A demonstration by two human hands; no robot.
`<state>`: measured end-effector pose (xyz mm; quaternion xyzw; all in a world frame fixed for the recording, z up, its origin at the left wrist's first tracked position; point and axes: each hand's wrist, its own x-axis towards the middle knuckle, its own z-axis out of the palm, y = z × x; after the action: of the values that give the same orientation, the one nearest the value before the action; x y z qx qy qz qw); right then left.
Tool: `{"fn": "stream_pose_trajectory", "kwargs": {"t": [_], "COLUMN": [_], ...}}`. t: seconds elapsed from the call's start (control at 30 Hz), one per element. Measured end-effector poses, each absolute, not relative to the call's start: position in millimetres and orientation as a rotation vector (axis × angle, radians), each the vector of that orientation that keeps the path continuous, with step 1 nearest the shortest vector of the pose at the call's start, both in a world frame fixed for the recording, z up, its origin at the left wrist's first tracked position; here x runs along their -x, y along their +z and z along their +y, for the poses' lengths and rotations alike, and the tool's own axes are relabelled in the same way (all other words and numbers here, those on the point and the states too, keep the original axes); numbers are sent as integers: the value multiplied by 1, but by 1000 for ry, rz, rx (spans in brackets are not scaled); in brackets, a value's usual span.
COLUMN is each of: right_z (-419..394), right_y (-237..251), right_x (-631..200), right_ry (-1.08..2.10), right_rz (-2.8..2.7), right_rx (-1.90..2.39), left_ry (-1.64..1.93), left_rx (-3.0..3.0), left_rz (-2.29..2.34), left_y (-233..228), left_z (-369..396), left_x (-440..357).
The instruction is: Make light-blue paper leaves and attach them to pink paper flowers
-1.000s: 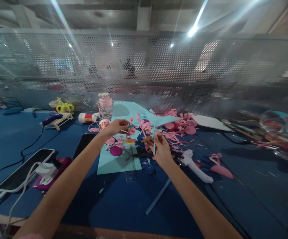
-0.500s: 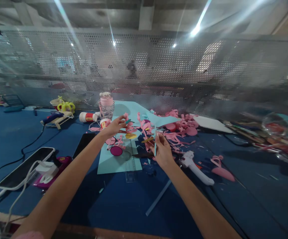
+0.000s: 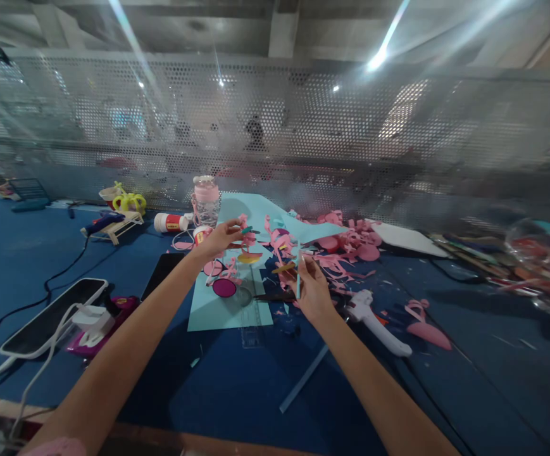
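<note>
Pink piece [image 3: 250, 237] pinched in left fingers [image 3: 230, 230], pale-blue strip [image 3: 298, 276] gripped in right fingers [image 3: 306, 268].

Left fingers bent, grasping; pink piece juts off their tips toward the right fingers, left being nearer. Small, curvy, layered; teal bit [image 3: 247, 230] at the tips, yellow piece [image 3: 249, 258] just below, attachment unclear. Its long axis can't be read. Strip: narrow, flat, straight, near upright, apart from the pink piece. Yellow-brown piece [image 3: 283, 268] left of right fingertips; can't tell if held. Under and below left fingers: pale-blue sheet [image 3: 203, 316], magenta disc [image 3: 224, 287], clear ruler [image 3: 250, 339]. Left of right fingers, lower: dark scissors [image 3: 275, 296]. Beyond right fingers: pink scraps [image 3: 367, 252]; rightward, lower: white glue gun [image 3: 383, 332] on blue table [image 3: 222, 386].
</note>
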<state>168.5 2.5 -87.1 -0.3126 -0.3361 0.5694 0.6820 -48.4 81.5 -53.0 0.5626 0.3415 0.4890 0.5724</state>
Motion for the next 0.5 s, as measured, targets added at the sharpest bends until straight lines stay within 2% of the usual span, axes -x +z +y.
{"fn": "stream_pose_trajectory", "kwargs": {"t": [0.5], "right_z": [3], "right_y": [-90], "right_x": [-166], "right_ry": [1268], "right_rz": [-792], "right_rx": [698], "left_ry": [1133], "left_rx": [-1352], "left_rz": [836], "left_y": [-48], "left_z": [77], "left_x": [48]}}
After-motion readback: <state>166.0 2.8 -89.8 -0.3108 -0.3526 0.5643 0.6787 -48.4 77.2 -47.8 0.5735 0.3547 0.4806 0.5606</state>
